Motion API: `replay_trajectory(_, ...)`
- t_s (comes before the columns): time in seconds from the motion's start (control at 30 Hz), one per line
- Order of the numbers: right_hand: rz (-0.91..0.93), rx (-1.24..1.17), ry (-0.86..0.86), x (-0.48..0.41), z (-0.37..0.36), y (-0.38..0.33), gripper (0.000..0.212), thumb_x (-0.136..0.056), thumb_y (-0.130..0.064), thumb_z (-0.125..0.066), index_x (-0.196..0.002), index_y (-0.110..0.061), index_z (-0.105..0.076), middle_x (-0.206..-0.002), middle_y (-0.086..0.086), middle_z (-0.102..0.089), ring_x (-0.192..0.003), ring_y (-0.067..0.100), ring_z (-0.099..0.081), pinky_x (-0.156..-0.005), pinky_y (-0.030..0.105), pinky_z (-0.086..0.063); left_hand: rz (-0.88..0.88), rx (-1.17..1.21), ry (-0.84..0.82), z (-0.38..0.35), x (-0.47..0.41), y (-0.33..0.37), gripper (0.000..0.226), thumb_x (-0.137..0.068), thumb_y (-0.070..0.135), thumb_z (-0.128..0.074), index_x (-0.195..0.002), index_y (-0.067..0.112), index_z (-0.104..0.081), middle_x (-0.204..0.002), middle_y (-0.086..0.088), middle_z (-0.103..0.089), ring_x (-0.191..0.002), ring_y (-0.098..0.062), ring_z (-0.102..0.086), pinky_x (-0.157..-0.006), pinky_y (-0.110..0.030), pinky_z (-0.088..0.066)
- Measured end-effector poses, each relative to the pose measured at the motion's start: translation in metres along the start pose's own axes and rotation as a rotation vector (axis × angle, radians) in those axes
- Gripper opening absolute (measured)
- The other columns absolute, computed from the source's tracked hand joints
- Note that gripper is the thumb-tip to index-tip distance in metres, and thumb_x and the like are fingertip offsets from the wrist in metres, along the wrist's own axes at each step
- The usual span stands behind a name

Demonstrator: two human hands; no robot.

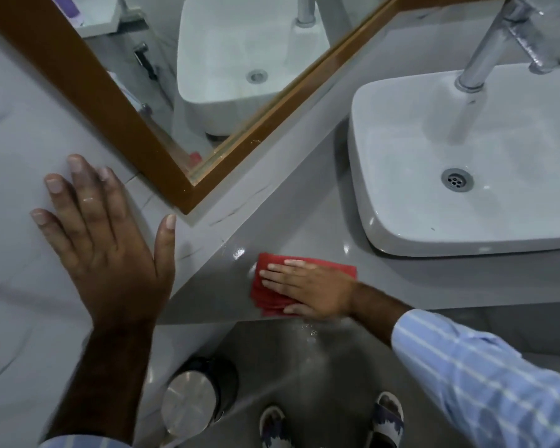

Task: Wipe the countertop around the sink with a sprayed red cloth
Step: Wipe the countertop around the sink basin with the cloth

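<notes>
A folded red cloth (269, 294) lies flat on the grey countertop (291, 227), left of the white vessel sink (476, 176) and near the counter's front edge. My right hand (307, 287) presses palm-down on the cloth with fingers straight, pointing left. My left hand (105, 240) rests flat with spread fingers against the grey wall on the left, holding nothing.
A chrome tap (495, 50) stands behind the sink. A wood-framed mirror (188, 92) hangs on the wall above the counter. Below the counter, a steel-lidded bin (191, 402) stands on the wet floor near my sandalled feet (333, 425).
</notes>
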State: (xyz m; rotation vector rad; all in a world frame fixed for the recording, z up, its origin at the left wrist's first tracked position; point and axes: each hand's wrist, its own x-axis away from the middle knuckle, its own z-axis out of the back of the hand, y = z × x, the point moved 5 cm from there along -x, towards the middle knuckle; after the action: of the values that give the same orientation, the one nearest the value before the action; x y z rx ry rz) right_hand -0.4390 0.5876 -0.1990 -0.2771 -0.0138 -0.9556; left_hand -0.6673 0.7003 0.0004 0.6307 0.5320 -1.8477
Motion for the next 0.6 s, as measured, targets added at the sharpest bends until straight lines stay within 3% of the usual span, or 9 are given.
replay_trajectory(0.1,-0.022,-0.012,-0.022,0.033,0.003,0.012,0.068,-0.108,-0.052,-0.035,-0.164,-0.014,-0.024,-0.173,0.006,-0.022,-0.162,0.02,-0.011,-0.131,0.045,-0.015,0.016,0.176,-0.083,-0.006,0.028,0.015,0.078,-0.106,0.053,-0.04,-0.166,0.008,-0.018,-0.173,-0.021,-0.017,-0.162,-0.036,-0.012,-0.133,-0.05,-0.011)
replay_trajectory(0.17,-0.123,-0.056,-0.015,0.052,0.005,0.012,0.071,-0.107,-0.058,-0.033,-0.165,-0.018,-0.022,-0.175,0.005,-0.015,-0.162,0.021,-0.007,-0.132,0.045,-0.011,-0.013,0.381,-0.22,-0.017,0.056,0.039,0.073,-0.106,0.049,-0.042,-0.161,0.001,-0.03,-0.167,-0.024,-0.031,-0.159,-0.037,-0.024,-0.131,-0.048,-0.022)
replay_trajectory(0.23,-0.352,-0.13,0.064,0.074,0.005,0.015,0.071,-0.105,-0.061,-0.034,-0.164,-0.02,-0.026,-0.175,0.005,-0.017,-0.162,0.023,-0.011,-0.132,0.047,-0.014,-0.028,0.55,-0.458,-0.037,0.083,0.071,0.067,-0.105,0.045,-0.045,-0.154,0.0,-0.041,-0.157,-0.023,-0.047,-0.148,-0.036,-0.043,-0.121,-0.052,-0.041)
replay_trajectory(0.3,-0.699,-0.218,0.189,0.1,0.008,0.022,0.066,-0.106,-0.055,-0.038,-0.16,-0.017,-0.035,-0.17,0.006,-0.03,-0.157,0.025,-0.026,-0.127,0.048,-0.028,0.019,0.631,-0.722,-0.06,0.102,0.104,0.063,-0.104,0.042,-0.05,-0.155,0.005,-0.043,-0.156,-0.017,-0.051,-0.146,-0.029,-0.047,-0.118,-0.048,-0.046)
replay_trajectory(0.37,-0.949,-0.223,0.226,0.119,0.011,0.027,0.059,-0.106,-0.047,-0.043,-0.155,-0.013,-0.042,-0.16,0.009,-0.045,-0.148,0.026,-0.04,-0.122,0.043,-0.037,0.094,0.67,-0.897,-0.08,0.111,0.132,0.065,-0.104,0.038,-0.056,-0.16,0.01,-0.037,-0.162,-0.012,-0.046,-0.149,-0.025,-0.043,-0.123,-0.042,-0.04)
replay_trajectory(0.47,-1.07,-0.172,0.203,0.129,0.02,0.033,0.053,-0.099,-0.05,-0.057,-0.136,-0.013,-0.06,-0.134,0.01,-0.061,-0.126,0.029,-0.054,-0.108,0.042,-0.048,0.037,0.559,-1.014,-0.102,0.114,0.166,0.071,-0.103,0.039,-0.056,-0.163,0.01,-0.029,-0.161,-0.013,-0.045,-0.147,-0.029,-0.043,-0.124,-0.044,-0.035)
replay_trajectory(0.53,-1.142,-0.284,0.178,0.131,0.026,0.041,0.046,-0.092,-0.051,-0.069,-0.121,-0.015,-0.069,-0.121,0.009,-0.066,-0.118,0.029,-0.059,-0.101,0.041,-0.051,0.036,0.457,-1.033,-0.114,0.111,0.173,0.072,-0.1,0.038,-0.063,-0.16,0.01,-0.035,-0.153,-0.015,-0.049,-0.141,-0.032,-0.045,-0.12,-0.045,-0.038)
replay_trajectory(0.6,-1.211,-0.467,0.187,0.133,0.029,0.046,0.038,-0.085,-0.045,-0.079,-0.111,-0.018,-0.075,-0.115,0.008,-0.068,-0.112,0.028,-0.063,-0.098,0.038,-0.054,0.172,0.485,-1.086,-0.121,0.107,0.173,0.062,-0.093,0.032,-0.074,-0.145,0.006,-0.054,-0.139,-0.019,-0.06,-0.132,-0.036,-0.054,-0.111,-0.042,-0.045)
